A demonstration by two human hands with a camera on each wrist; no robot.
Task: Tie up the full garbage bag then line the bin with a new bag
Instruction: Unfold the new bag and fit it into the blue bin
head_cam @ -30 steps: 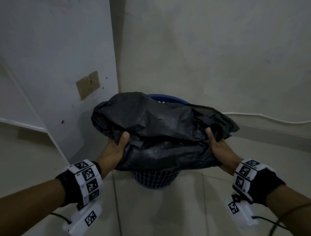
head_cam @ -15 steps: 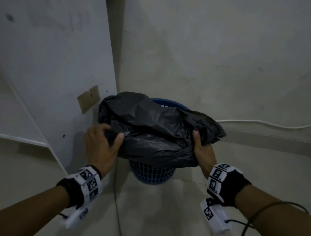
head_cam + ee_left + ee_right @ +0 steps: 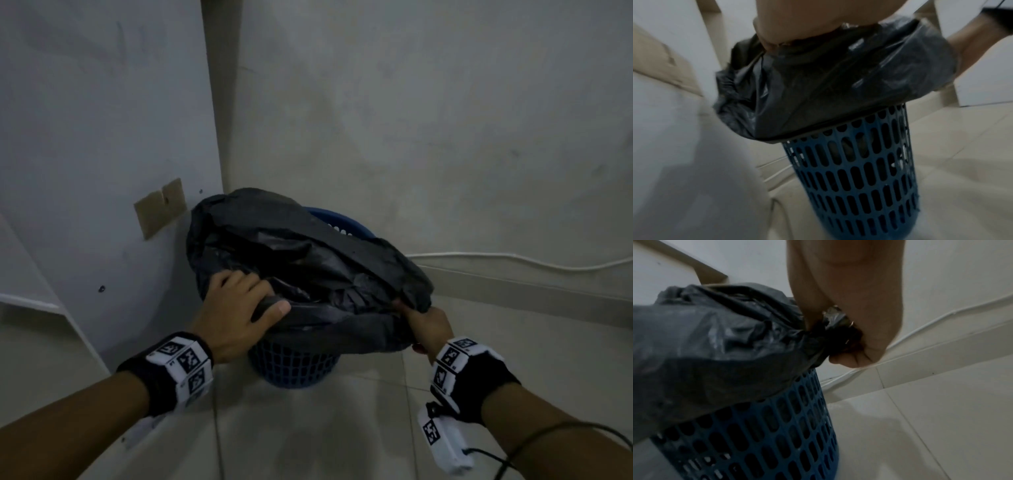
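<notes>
A black garbage bag (image 3: 308,260) is draped over the top of a blue perforated bin (image 3: 294,363) standing in a room corner. My left hand (image 3: 239,308) grips the bag's near-left edge, thumb over the plastic. At the near-right edge my right hand (image 3: 421,325) holds a bunched fold of the bag. In the left wrist view the bag (image 3: 838,91) hangs over the bin (image 3: 855,175) rim. The right wrist view shows the fingers (image 3: 849,318) curled round gathered black plastic (image 3: 715,340) above the bin (image 3: 766,434).
A white door or panel (image 3: 102,137) with a tan patch stands left of the bin, and a grey wall rises behind. A white cable (image 3: 513,258) runs along the right wall's base. Pale floor tiles (image 3: 342,428) spread in front.
Both hands have moved forward and down with the bag onto the bin top. The left hand turned over to grip from above; the right hand bunched its edge tighter.
</notes>
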